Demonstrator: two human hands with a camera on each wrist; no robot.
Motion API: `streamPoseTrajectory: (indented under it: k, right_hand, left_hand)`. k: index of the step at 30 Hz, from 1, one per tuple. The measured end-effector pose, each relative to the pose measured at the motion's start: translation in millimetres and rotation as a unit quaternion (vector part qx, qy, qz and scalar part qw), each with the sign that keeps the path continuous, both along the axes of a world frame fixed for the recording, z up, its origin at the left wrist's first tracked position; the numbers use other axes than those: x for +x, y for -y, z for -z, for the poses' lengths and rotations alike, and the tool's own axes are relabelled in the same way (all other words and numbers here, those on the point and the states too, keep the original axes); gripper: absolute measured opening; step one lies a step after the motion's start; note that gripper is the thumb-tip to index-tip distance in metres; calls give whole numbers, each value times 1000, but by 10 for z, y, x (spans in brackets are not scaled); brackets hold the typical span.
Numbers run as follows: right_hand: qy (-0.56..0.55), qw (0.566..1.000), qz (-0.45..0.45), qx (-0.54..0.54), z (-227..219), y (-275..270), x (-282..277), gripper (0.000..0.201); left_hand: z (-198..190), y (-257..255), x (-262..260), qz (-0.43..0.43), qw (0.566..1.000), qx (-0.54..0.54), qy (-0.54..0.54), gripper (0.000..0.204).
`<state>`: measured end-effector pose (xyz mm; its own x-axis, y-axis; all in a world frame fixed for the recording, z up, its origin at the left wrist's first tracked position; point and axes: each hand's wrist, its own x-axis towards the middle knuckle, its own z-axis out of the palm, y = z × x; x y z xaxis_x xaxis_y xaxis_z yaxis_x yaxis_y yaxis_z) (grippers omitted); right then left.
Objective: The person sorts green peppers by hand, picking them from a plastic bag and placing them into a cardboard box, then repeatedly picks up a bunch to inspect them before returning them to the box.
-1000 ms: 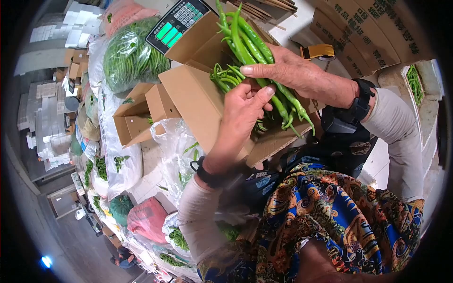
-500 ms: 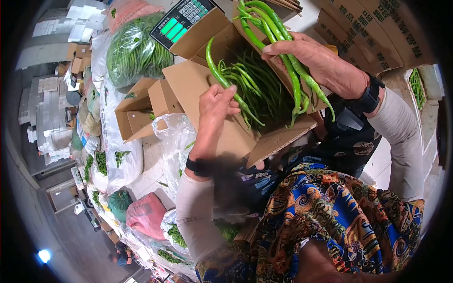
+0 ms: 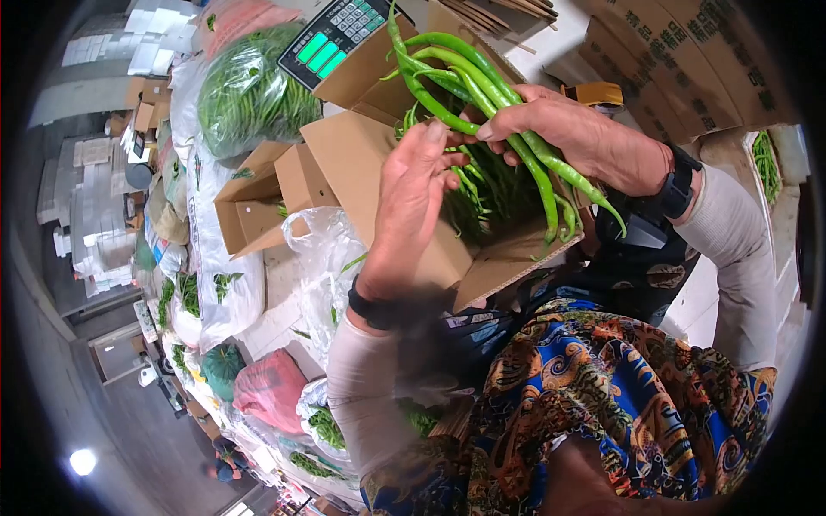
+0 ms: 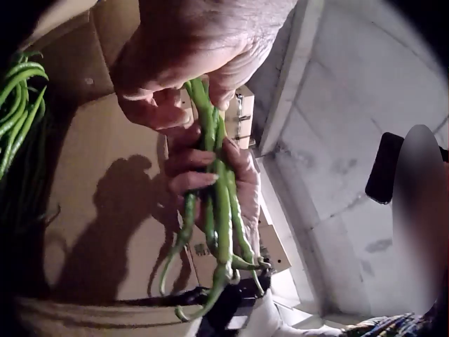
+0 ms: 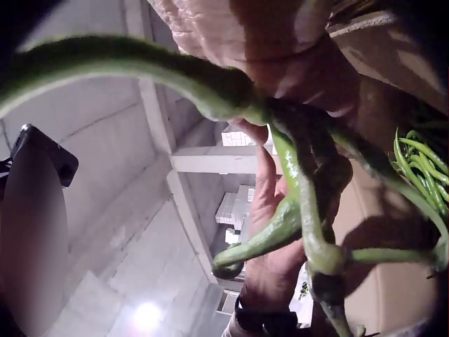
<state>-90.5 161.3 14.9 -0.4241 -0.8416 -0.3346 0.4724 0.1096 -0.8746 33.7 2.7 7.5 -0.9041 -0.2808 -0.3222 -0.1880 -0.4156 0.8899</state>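
Long green peppers (image 3: 495, 90) lie in a bunch in my right hand (image 3: 581, 138), whose thumb presses across them above the open box. My left hand (image 3: 409, 202) is at the bunch's left side, thumb and fingers closed around a curved pepper (image 3: 430, 101). The left wrist view shows my left hand (image 4: 200, 53) at the upper part of the peppers (image 4: 222, 203), with the right fingers (image 4: 191, 170) wrapped round them below. In the right wrist view, stems and curved ends (image 5: 302, 189) hang by my right hand (image 5: 259, 49). More peppers (image 3: 482, 193) fill the box.
The cardboard box (image 3: 344, 163) has its flaps spread. Behind it stands a scale (image 3: 331, 43) with lit green displays. To the left are a bag of peppers (image 3: 254, 95), a smaller box (image 3: 249, 211) and plastic bags (image 3: 331, 262); a tape roll (image 3: 594, 96) lies beyond my right hand.
My left hand went from the bunch to the left with a single pepper, then returned with it beside the bunch. My right hand moved slightly rightward, still gripping its peppers.
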Motion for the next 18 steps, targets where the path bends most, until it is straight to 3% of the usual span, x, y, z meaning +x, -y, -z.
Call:
streamPoseTrajectory:
  k: [2,5,9,10,14,16,18]
  right_hand:
    - [11,1000,-22,-2,-85,-19,24,24]
    - [13,1000,7,19,-204,-31,92,24]
    - [-13,999,-15,37,-35,86,67,25]
    - [2,999,13,34,-6,97,66,26]
    - [25,998,54,-17,-61,88,-79,34]
    - [33,997,59,-39,-20,67,-158,34]
    - [6,994,96,-47,-18,23,-179,33]
  left_hand:
    - [-12,-24,-18,19,997,69,-35,31]
    - [28,21,-9,-1,996,76,-38,26]
    - [68,163,10,-5,995,89,-37,19]
    - [51,192,17,-6,995,89,-39,19]
    - [-77,250,60,-30,994,52,-88,20]
    - [-165,238,71,-24,993,-55,-98,22]
    - [-195,222,97,-27,994,-52,-97,23]
